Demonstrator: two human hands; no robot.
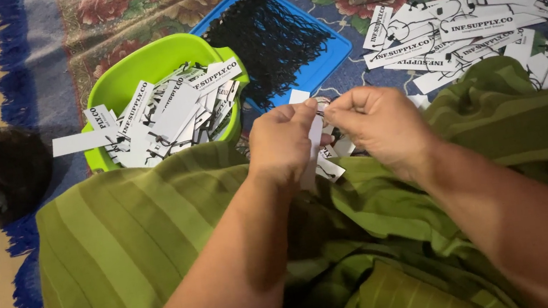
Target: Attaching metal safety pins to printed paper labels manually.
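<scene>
Left hand [280, 139] and right hand [381, 124] both pinching one white tag [315, 135] between them. Green tub [140, 69] of tags left of left hand, black strings [271, 34] just beyond.

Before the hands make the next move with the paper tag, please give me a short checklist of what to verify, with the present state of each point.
1. White tag held by both hands: ok, left hand and right hand pinch its top end.
2. Black string on this tag: cannot tell, fingers hide the hole.
3. String supply within reach: ok, black strings lie on the blue tray just ahead.
4. Room in the green tub: not ok, tags are heaped up to its rim and some stick out over it.
5. Pile of strung tags at the right: ok, it lies on the carpet.
</scene>
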